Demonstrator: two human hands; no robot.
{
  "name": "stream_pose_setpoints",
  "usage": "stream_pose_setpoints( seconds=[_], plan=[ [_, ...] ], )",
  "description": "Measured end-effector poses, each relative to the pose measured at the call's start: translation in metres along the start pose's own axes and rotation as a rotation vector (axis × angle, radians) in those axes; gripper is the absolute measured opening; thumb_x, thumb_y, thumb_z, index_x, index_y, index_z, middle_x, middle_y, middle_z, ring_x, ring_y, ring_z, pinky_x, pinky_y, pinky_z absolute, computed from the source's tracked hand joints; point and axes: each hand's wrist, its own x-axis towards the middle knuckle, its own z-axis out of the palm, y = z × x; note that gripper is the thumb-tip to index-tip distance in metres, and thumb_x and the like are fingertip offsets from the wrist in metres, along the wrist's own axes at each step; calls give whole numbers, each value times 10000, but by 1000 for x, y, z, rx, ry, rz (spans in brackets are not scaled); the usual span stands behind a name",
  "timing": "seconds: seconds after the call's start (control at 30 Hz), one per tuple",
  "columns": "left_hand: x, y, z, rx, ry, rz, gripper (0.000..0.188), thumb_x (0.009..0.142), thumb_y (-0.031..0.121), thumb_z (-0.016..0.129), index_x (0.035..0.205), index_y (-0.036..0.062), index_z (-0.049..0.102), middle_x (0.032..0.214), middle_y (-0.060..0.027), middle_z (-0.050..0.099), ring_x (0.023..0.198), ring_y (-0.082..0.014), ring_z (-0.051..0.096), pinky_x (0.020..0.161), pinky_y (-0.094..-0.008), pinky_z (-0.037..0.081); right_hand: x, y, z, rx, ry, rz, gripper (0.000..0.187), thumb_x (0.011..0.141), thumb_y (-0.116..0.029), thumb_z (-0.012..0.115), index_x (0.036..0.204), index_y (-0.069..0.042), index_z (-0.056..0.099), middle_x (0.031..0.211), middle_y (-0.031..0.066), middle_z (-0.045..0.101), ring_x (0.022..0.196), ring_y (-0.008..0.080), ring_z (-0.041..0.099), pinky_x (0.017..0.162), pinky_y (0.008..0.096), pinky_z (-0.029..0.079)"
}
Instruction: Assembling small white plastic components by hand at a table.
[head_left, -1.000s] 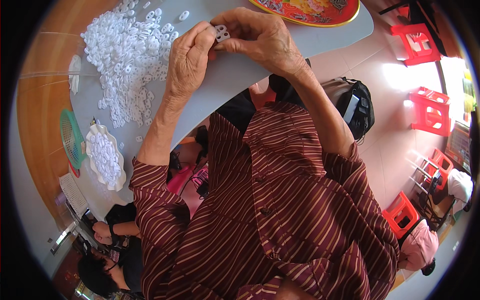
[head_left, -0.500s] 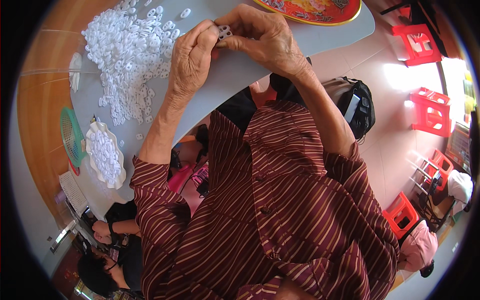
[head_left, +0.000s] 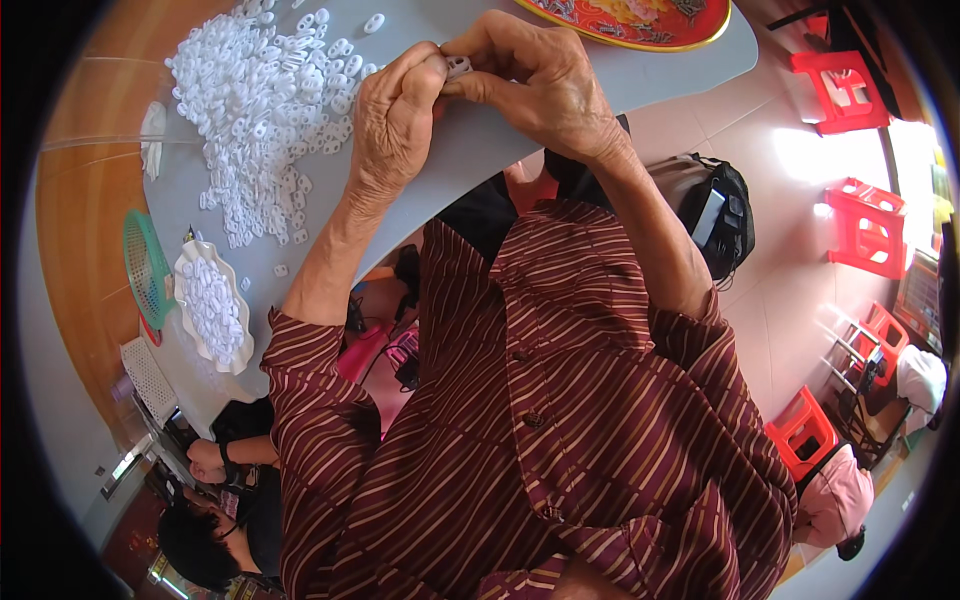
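My left hand (head_left: 400,112) and my right hand (head_left: 545,85) meet above the near edge of the grey table (head_left: 480,140). Both have bent fingers closed on one small white plastic piece with holes (head_left: 458,67). The right thumb and fingers pinch its right side; the left fingers cover its other side. Most of the piece is hidden by the fingers. To the left of my left hand spreads a large heap of small white plastic pieces (head_left: 250,110), mostly ovals with two holes.
A red tray with a gold rim (head_left: 665,47) holds small metallic parts. At left stand a wavy-edged white dish (head_left: 182,290) of white pieces and a green basket (head_left: 148,270). A person (head_left: 262,530) sits lower left; red stools (head_left: 865,230) stand at right.
The white piece has tilted between my fingers, so fewer of its holes show. Both hands keep hold of it, and the whole view has shifted slightly.
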Motion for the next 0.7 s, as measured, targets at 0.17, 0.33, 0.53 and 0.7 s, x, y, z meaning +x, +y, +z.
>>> stream_pose_setpoints(
  seconds=[0.17,0.33,0.53,0.7],
  plan=[
    [-3,9,0,-18,2,38,253,925,218,448,814,-5,493,610,-80,406,549,-156,380,525,-305,364,-3,-7,-1,83,6,4,162,801,-89,711,915,1,640,759,78,685,705,118,654,630,255,523],
    [-1,7,-7,4,-7,29,237,934,199,457,831,-7,513,608,-67,422,545,-142,390,516,-295,359,-1,2,1,336,-18,143,159,841,-108,677,950,5,652,773,56,678,704,90,633,640,243,513],
    [5,4,-10,-30,-30,51,236,955,213,478,861,6,541,612,-27,454,567,-107,409,519,-275,365,6,3,-5,108,-29,171,153,884,-118,621,971,3,652,723,19,635,635,60,562,603,221,482],
    [5,8,-14,-12,-53,92,175,943,170,496,907,10,555,633,-49,463,582,-113,433,522,-280,377,13,0,-10,184,-30,220,114,863,-89,646,922,8,641,692,8,615,629,50,563,561,209,465]
  ],
)
